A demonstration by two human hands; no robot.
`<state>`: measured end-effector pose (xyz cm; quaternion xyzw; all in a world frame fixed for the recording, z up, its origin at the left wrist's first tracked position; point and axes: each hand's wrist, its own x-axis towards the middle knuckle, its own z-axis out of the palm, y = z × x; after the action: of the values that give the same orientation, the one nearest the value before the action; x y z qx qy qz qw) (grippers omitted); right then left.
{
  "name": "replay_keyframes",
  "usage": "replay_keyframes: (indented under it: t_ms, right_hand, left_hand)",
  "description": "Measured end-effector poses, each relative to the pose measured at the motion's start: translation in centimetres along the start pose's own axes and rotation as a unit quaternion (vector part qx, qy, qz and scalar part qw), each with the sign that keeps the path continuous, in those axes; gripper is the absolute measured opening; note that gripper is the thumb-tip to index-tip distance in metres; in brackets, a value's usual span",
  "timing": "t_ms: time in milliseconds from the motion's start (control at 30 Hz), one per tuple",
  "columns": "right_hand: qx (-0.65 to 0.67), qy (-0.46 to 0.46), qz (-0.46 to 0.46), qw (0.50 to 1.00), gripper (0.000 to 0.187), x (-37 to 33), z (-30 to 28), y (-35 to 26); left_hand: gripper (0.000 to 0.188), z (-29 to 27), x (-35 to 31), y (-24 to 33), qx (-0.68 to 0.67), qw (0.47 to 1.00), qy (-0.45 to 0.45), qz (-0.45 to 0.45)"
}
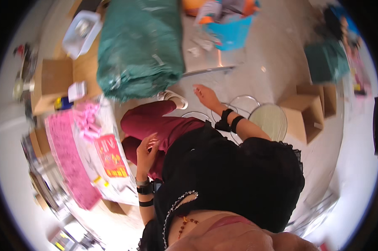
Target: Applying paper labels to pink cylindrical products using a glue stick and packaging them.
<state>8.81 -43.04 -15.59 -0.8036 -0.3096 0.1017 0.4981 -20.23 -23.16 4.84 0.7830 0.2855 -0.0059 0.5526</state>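
Observation:
My left hand [148, 151] hangs beside my thigh in maroon trousers [159, 119], its fingers loosely bent and apart with nothing visible in them. To its left is a white-covered table [88, 157] with a red-and-yellow printed packet [111, 155] and a bunch of pink ribbon-like material [87, 119]. My right hand [205, 97] reaches forward over the floor, fingers extended and holding nothing that I can see. Beyond it and to the left lies a large green wrapped bundle [140, 46]. Both wrists wear black straps.
A round stool [268, 121] with metal hoops stands beside my right arm. Open cardboard boxes [300, 115] sit at the right, near a green bag [326, 62]. A blue bin [230, 33] filled with cloth stands ahead. At the far left are a pale plastic tub [81, 35] and another carton [57, 79].

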Motion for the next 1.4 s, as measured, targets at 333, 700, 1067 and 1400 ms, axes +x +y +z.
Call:
replay_keyframes:
  t_ms: [333,700,1067,1400]
  right_hand:
    - [-0.022,-0.498,-0.266,0.825,0.024,8.7,10.5,-14.0]
    - [-0.036,-0.655,-0.345,0.671,0.025,3.5,22.6,-28.6]
    - [0.005,-0.718,-0.378,0.585,0.026,-7.4,32.3,-35.1]
    - [0.037,-0.532,-0.521,0.666,0.032,-20.4,47.7,-38.2]
  left_hand:
    - [0.032,-0.8,-12.4,-7.8,-0.133,0.915,0.359,-0.127]
    - [0.027,4.3,-18.8,-13.3,-0.235,0.732,0.6,-0.222]
    - [0.051,-5.2,-25.5,-25.7,-0.01,0.511,0.788,-0.344]
    - [0.077,-5.8,-24.0,-27.1,0.187,0.615,0.652,-0.401]
